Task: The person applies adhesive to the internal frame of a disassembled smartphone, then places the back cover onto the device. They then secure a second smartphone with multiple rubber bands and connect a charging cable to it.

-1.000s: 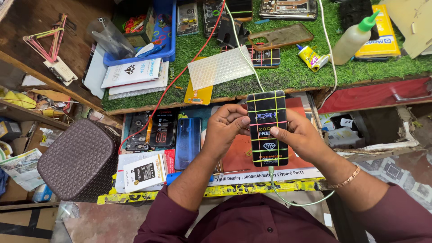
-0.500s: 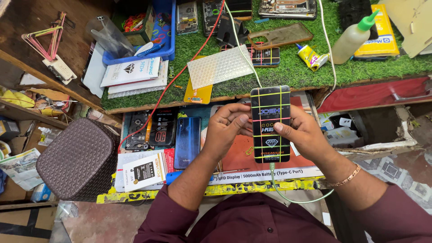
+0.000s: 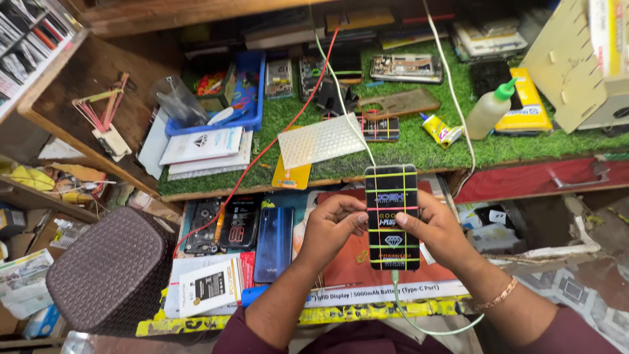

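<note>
Both hands raised together, left hand (image 3: 332, 226) and right hand (image 3: 438, 231) gripping upright black phone (image 3: 392, 216), thumbs seemingly pressing its screen

I hold a black phone (image 3: 392, 217) with bright yellow and pink lines upright at the centre of the frame, my left hand (image 3: 333, 229) pinching its left edge and my right hand (image 3: 438, 231) wrapped behind its right edge. A pale cable (image 3: 419, 324) hangs from its bottom end. Lower left of it a blue phone (image 3: 274, 243) lies flat on the table (image 3: 367, 308), and a brown woven basket (image 3: 108, 269) stands at far left.
</note>
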